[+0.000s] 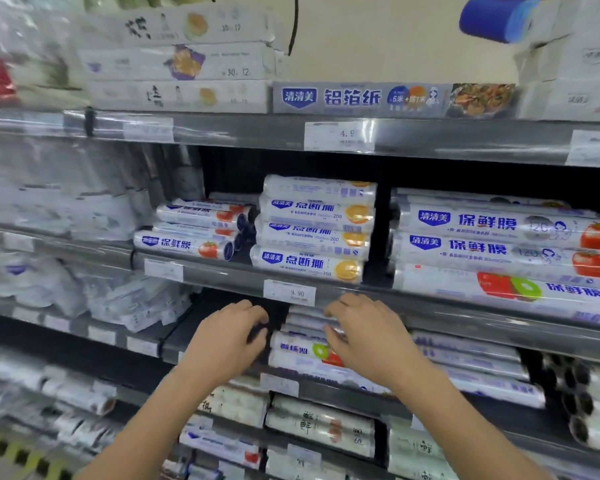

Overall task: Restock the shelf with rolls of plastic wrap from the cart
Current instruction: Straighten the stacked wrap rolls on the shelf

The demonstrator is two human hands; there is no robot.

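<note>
On shelf [184, 336], left hand [227, 336] and right hand [364, 337] curl fingers onto rolls [298, 342].

White rolls [499, 244] bear blue lettering, red tomatoes.

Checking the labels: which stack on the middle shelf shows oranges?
The centre stack, standing between the two others; the left stack and right stack show tomatoes instead.
</note>
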